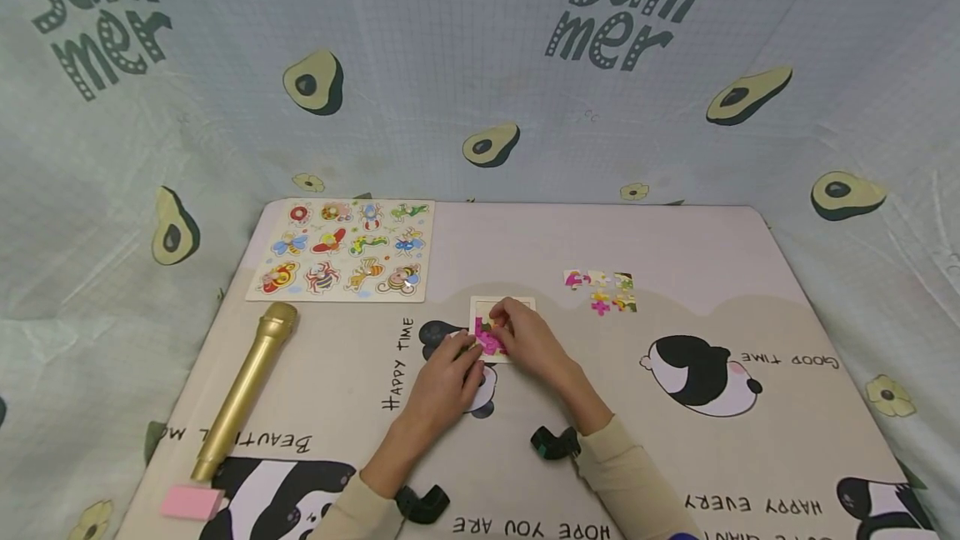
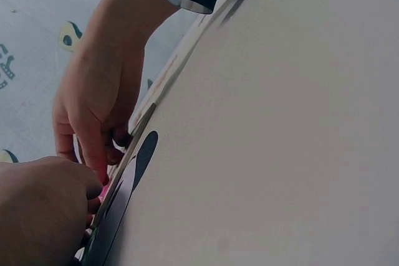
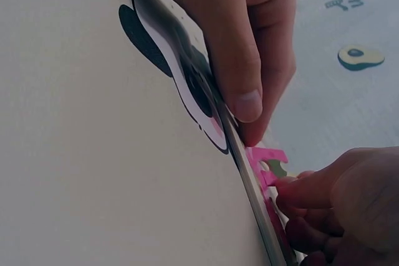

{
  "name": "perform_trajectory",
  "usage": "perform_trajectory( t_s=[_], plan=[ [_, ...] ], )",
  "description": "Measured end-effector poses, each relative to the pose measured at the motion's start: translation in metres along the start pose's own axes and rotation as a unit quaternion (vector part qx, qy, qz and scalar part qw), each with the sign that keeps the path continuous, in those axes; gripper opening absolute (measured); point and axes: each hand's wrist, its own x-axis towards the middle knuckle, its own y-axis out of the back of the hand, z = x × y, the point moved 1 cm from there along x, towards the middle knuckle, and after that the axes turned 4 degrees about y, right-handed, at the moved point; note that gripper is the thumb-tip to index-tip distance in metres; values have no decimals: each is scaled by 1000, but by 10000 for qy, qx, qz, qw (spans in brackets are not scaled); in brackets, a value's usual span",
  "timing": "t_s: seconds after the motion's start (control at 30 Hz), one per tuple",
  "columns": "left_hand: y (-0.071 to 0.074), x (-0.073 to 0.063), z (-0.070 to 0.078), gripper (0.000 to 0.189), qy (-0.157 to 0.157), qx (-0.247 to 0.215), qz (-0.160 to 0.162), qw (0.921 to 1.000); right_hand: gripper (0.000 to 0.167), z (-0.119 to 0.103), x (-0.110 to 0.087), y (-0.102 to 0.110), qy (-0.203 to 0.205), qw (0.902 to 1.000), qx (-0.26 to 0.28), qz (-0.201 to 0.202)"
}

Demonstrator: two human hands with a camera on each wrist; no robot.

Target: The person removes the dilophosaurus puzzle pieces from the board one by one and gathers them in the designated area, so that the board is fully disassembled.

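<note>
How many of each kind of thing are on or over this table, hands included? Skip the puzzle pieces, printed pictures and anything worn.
Hands, left hand and right hand: 2
Tray: 1
Bug board: 1
Microphone: 1
Pink block: 1
Total: 6

We see a pale bench (image 1: pixel 705 248) with pandas (image 1: pixel 693 369) printed on its top. A board of bugs (image 1: pixel 337 298) lies flat at the far left. Nearer us lies a gold microphone (image 1: pixel 243 394), with a pink block (image 1: pixel 191 502) by its end. A little puzzle tray (image 1: pixel 472 311) sits in the middle. Loose puzzle pieces (image 1: pixel 600 305) lie to its right.
</note>
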Motion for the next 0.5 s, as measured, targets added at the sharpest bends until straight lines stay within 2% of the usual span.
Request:
perform_trajectory(
  t_s=[0.3, 0.5],
  plan=[
    [2, 1, 1, 25, 132, 4, -157, 9998, 15, 1, 0, 8, 1, 9996, 19, -268],
    [1, 0, 1, 25, 181, 40, -238, 9995, 18, 2, 0, 7, 23, 9996, -44, -276]
  ],
)
